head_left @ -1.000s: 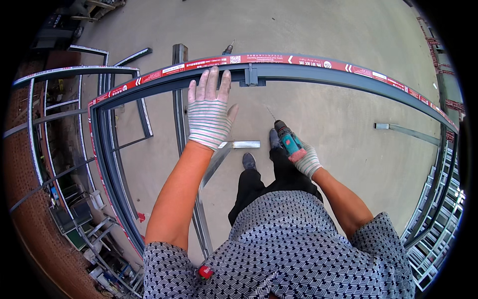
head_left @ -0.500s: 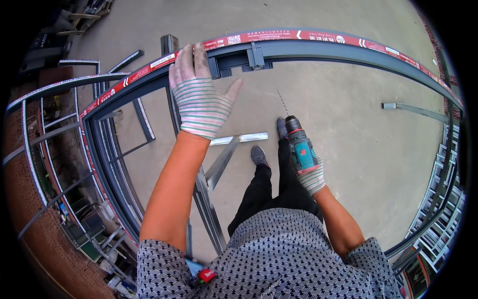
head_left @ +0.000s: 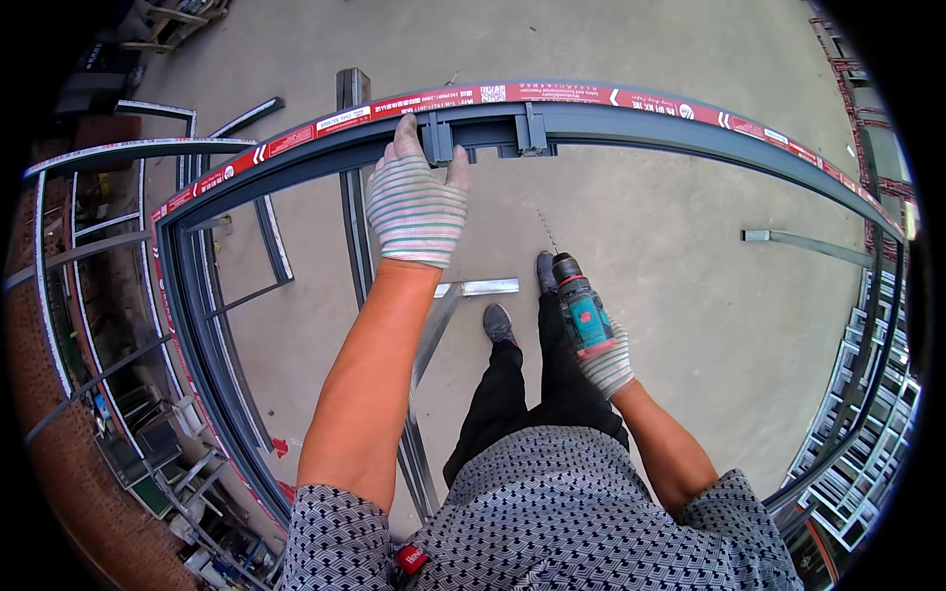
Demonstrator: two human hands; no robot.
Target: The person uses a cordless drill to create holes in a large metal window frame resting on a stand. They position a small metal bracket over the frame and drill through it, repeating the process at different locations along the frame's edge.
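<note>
Two gloved hands are at work: my left hand (head_left: 416,202) lies flat and spread on the top rail of the grey metal frame (head_left: 631,123), fingers over its edge at about 11 o'clock from my body, while my right hand (head_left: 606,362) is closed around the grip of a teal cordless drill (head_left: 579,305), its bit aimed toward 12 o'clock at the rail. The frame stands upright in front of me, its upper bar running from 9 o'clock round to 3 o'clock, with red protective tape (head_left: 552,94) along its outer face. Just right of my left hand sits a small grey bracket (head_left: 530,130) on the rail. I judge the frame stiff and fairly light for its span, hollow profile that could rack or wobble, with tape that may be slick; holding the bare rail beside the bracket seems best. The drill hangs below the rail, well apart from it.
</note>
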